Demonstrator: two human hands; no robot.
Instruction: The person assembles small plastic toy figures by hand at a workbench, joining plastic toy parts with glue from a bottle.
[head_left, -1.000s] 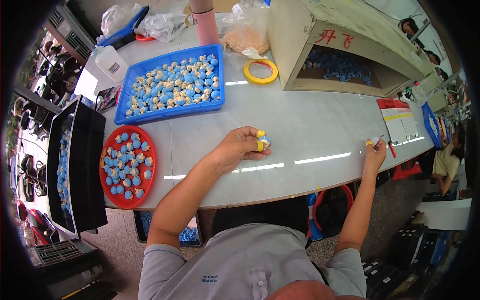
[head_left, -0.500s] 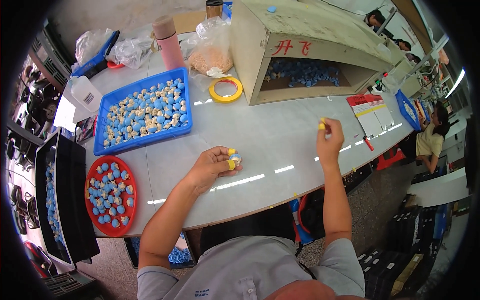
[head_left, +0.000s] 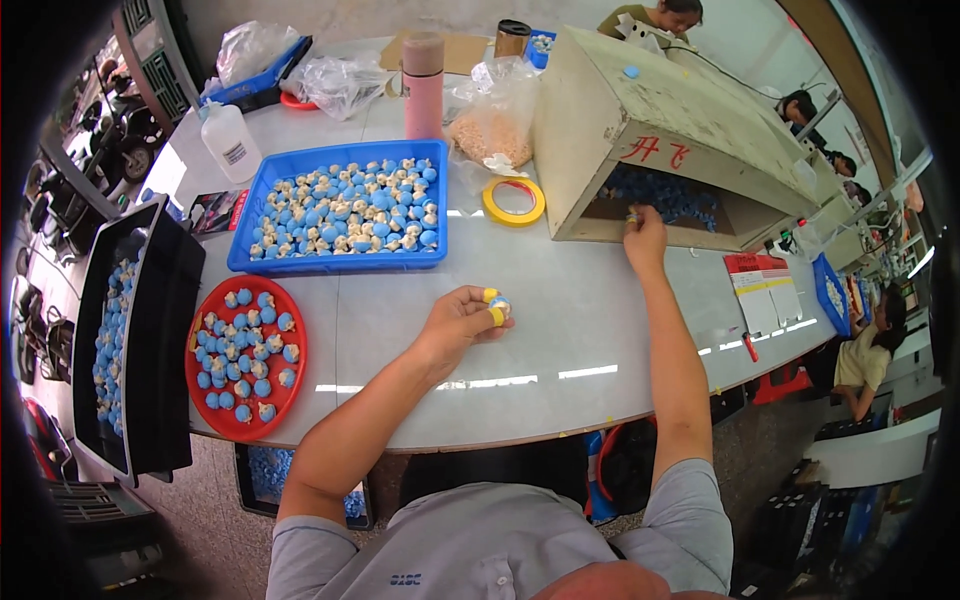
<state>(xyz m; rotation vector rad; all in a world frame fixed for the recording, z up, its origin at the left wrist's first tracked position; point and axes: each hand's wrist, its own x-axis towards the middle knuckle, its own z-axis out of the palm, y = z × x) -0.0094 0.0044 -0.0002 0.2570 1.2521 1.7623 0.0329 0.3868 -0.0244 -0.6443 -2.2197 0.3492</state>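
My left hand (head_left: 463, 328) is over the middle of the table. Its yellow-taped thumb and finger pinch a small blue-and-cream figurine piece (head_left: 501, 304). Farther right, my right hand (head_left: 645, 238) reaches to the opening of a pale wooden box (head_left: 575, 130), its fingers curled together. Whether they hold anything is hidden. Many small dark-blue pieces (head_left: 665, 192) lie inside, just beyond my fingertips. Similar blue-and-cream pieces fill a blue tray (head_left: 345, 264) at the left. More of them lie on a red round plate (head_left: 245, 428) near the table's left edge.
Yellow tape (head_left: 513, 222) lies beside the box. Behind it stand a pink bottle (head_left: 423, 95) and a bag of orange-pink bits (head_left: 492, 135). A black bin (head_left: 165, 350) is beside the table at left. A red-topped paper (head_left: 760, 290) and red marker (head_left: 750, 347) lie right. Other people sit beyond.
My right hand has moved forward from above the table to the box opening. My left hand keeps its pinch on the figurine piece. The whole view has shifted.
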